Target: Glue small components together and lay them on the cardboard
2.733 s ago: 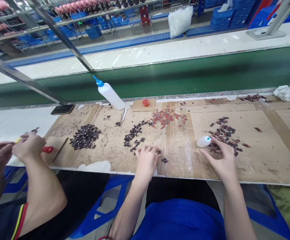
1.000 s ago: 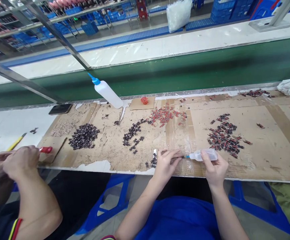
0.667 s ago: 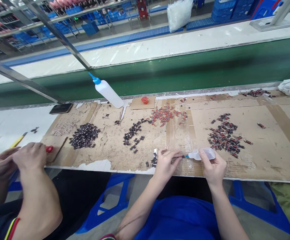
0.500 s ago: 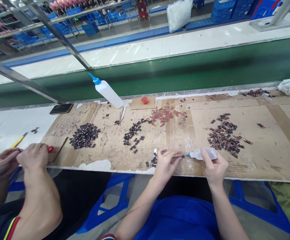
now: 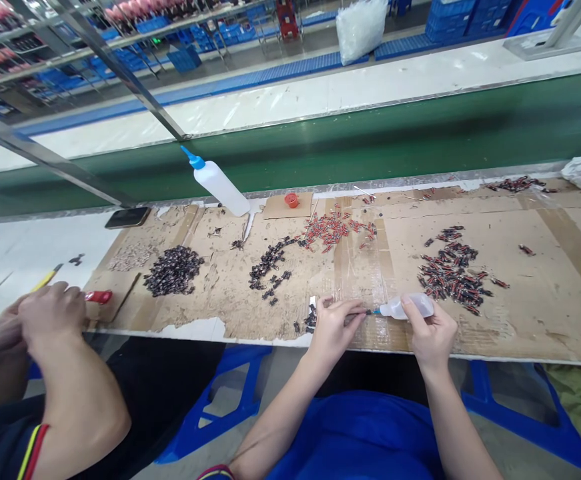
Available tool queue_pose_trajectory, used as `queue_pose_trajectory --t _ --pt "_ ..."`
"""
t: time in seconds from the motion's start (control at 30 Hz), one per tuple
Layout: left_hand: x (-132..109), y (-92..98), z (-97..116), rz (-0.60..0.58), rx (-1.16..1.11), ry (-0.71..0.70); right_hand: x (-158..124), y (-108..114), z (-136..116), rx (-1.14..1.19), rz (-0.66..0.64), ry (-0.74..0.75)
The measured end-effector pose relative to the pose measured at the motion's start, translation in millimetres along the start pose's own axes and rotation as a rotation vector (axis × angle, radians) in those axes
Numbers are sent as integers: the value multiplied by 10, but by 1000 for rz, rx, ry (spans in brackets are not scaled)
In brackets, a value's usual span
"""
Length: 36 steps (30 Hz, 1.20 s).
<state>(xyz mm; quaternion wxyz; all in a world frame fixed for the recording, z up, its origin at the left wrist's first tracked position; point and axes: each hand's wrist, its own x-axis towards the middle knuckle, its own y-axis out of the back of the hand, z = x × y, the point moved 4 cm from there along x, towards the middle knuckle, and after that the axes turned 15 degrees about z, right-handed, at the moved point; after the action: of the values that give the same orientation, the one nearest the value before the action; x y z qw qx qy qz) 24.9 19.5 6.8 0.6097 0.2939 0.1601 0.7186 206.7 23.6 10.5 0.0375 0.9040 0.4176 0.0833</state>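
Observation:
My right hand [image 5: 433, 337] is closed round a small translucent squeeze bottle [image 5: 395, 307], held almost level with its blue nozzle pointing left. The nozzle tip meets, or nearly meets, a small dark part [image 5: 368, 312] pinched between the thumb and fingers of my left hand [image 5: 331, 330]. Just left of that hand, a few small black parts [image 5: 311, 319] lie at the cardboard's near edge. Farther back is a pile of small red parts [image 5: 331, 228]. To the right of my right hand sits a heap of red-and-black parts [image 5: 453, 270].
Cardboard [image 5: 235, 287] covers the bench. A large white bottle with a blue nozzle [image 5: 223, 189] leans at the back, near a red cap [image 5: 291, 200] and a phone [image 5: 127, 217]. A heap of black parts [image 5: 173, 271] lies left, beside a co-worker's hands [image 5: 53, 313] and a red tool [image 5: 99, 297].
My hands and the squeeze bottle hold almost the same pose. The co-worker's hands have shifted slightly left and more of the red tool beside them shows.

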Motion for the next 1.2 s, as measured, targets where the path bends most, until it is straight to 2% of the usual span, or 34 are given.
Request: queue_pose_trajectory --t 0.17,0.27,0.37,0.47,0.57,0.63,0.77,0.87,0.97,1.03,1.1,1.2 --pt "6 3 3 -5 26 -23 43 72 45 101 141 -66" --pt "61 72 45 -67 12 -19 92 49 33 189 161 -76" --pt "244 181 117 -137 -35 -8 165 -37 -17 200 117 -6" --pt "596 226 179 -94 -3 -67 249 -131 -42 140 107 67" --pt "1002 120 165 9 172 -99 308 -228 -20 98 54 82" --pt "1212 -12 154 33 283 -144 321 -272 3 66 1 81" --pt "1395 -219 136 -9 381 -220 294 -229 -17 -2 -14 119" --pt "1365 -223 133 -20 385 -230 213 -83 -146 -49 85 262" --pt "1213 -129 186 -20 354 -236 79 76 -292 -66 204 394" --pt "1039 -43 274 -31 233 -245 -5 95 -336 -49 137 395" --pt "824 40 381 -61 0 -234 -69 47 -332 -2 -7 320" --pt "519 125 465 -78 -273 -127 -132 -46 -295 104 -165 178"
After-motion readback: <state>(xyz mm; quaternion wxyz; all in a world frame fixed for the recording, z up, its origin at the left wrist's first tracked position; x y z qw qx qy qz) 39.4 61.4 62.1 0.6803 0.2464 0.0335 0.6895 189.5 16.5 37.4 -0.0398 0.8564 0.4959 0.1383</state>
